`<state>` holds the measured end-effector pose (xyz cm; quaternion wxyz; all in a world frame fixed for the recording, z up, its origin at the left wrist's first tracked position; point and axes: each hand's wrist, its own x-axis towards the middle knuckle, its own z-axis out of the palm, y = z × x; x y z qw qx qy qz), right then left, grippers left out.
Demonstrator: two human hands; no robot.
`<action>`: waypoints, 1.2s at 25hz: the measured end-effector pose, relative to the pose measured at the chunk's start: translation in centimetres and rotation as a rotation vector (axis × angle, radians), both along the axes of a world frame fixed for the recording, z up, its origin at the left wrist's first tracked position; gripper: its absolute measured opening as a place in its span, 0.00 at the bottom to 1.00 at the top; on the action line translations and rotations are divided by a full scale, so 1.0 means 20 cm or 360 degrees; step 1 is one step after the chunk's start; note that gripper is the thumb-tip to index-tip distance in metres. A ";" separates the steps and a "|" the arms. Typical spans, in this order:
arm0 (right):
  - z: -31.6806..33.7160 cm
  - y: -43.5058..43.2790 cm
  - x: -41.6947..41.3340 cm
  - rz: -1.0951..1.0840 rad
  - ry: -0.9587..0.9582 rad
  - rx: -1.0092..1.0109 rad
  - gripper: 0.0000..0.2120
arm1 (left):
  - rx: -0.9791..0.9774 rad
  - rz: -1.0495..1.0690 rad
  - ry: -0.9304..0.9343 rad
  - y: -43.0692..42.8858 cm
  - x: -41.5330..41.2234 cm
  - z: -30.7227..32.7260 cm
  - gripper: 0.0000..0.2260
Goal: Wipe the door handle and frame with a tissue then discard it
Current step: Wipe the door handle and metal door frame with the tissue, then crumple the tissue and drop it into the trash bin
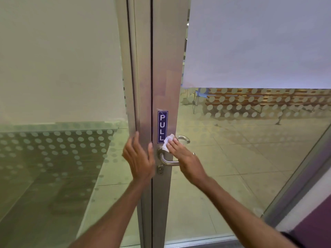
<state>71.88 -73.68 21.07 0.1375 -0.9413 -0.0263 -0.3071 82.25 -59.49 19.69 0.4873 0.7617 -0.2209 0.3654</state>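
A glass door with a brushed-metal frame [164,77] stands straight ahead, and a blue PULL sticker [162,127] is stuck on the stile. A silver lever handle [165,161] juts from the stile just below the sticker. My right hand [186,157] presses a crumpled white tissue [167,142] against the frame just above the handle, beside the sticker's lower end. My left hand [139,158] lies flat with fingers spread on the fixed frame post, left of the handle. A keyhole [160,170] sits under the lever.
A second lever [184,139] shows through the glass on the far side. Frosted dotted glass panels flank the door left and right. Beyond the glass lie a tiled floor, chairs and wooden benches [259,99]. A purple wall [315,219] angles in at the lower right.
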 end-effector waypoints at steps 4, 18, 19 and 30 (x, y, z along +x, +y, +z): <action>-0.26 0.30 -0.15 -0.0202 -0.0014 0.0476 0.37 | -0.0921 -0.0941 0.1349 0.01 -0.31 -0.29 0.24; -0.76 0.49 -0.92 -0.0976 0.0028 0.1951 0.26 | -0.0502 -0.1569 0.2744 0.09 -0.83 -0.84 0.10; -0.78 0.46 -0.99 -0.1024 0.0020 0.2093 0.28 | -0.0440 -0.1594 0.2790 0.07 -0.88 -0.85 0.10; -0.91 0.02 -1.68 -0.1323 -0.0384 0.2805 0.16 | 0.0351 -0.1824 0.2881 -0.43 -1.50 -0.82 0.06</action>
